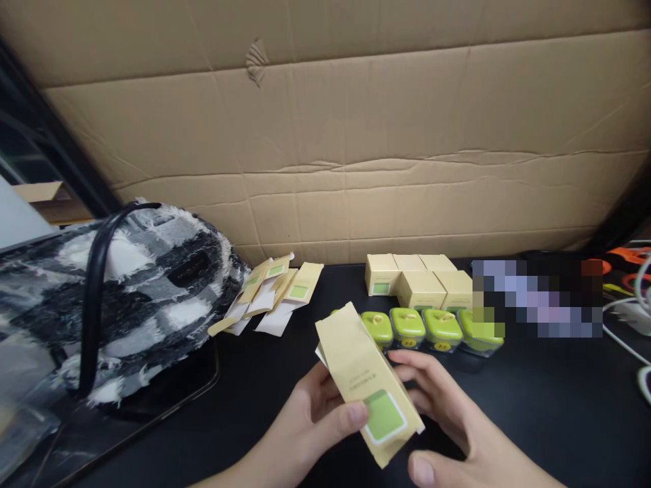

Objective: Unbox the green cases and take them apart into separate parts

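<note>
Hands, one pair, nearest the camera: left hand point(310, 421) gripping a carton, thumb over its front beside the green panel; right hand point(460, 420) ungrasping, thumb and fingers spread about the carton's lower right side, contact uncertain. Carton point(350, 359), one, tan card, tilted, held above the tabletop point(534, 407) well in from its far edge. Handling, as judged: light, thin-walled, stiff along the folds, readily dented across the broad faces; best taken by the long side edges, lightly. Small containers point(407, 329), green lids, one row beyond the hands; leftmost mostly hidden behind the carton. Closed boxes point(421, 288), five, tan, grouped behind that row near the far edge. Loose cartons point(269, 291), overlapping, left of centre by the same edge. Bag point(147, 298), shaggy black, grey and white, filling the left side and limiting room there. Blurred patch point(539, 301), toward the far right corner, contents unreadable. Cardboard sheet point(346, 129), upright along the far edge.
</note>
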Tool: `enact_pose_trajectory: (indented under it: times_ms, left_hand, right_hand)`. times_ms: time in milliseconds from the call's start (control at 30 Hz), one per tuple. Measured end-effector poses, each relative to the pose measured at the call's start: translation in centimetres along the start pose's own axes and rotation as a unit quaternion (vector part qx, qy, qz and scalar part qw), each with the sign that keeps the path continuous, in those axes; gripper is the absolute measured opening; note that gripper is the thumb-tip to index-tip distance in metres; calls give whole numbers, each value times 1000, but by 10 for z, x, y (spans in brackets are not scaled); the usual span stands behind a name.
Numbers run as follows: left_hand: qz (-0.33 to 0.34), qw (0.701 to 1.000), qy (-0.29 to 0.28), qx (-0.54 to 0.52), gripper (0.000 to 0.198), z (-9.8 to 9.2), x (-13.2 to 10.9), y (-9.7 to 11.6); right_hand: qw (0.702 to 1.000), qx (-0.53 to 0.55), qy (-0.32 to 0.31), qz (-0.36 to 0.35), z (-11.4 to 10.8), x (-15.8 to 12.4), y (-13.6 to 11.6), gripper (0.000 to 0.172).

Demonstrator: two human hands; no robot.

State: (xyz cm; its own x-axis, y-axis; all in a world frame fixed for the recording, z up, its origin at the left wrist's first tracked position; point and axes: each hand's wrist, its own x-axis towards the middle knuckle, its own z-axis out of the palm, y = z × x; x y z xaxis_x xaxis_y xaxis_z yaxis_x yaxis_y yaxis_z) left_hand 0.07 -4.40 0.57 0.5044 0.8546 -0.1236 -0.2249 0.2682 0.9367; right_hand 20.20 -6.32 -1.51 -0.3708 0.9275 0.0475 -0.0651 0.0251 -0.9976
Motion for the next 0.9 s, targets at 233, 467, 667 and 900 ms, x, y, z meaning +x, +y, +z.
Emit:
enact_pose_trajectory:
  times_ms: [233,467,667,900]
  left_hand:
    - [24,1000,-15,7,43,-4,3,-8]
    - [-3,1000,-9,-5,40,0,2,-2]
    - [-4,1000,13,-10,45,0,4,-4]
    - [-4,998,51,-25,51,0,4,0]
  right_hand:
    - [1000,-24,-14,10,2,1,-3,54]
    - [999,-16,-47,22,-4,-1,-10,46]
    - [999,-25,-34,13,-5,-3,-1,44]
    - [996,-70,-55,-1,-5,-6,4,52]
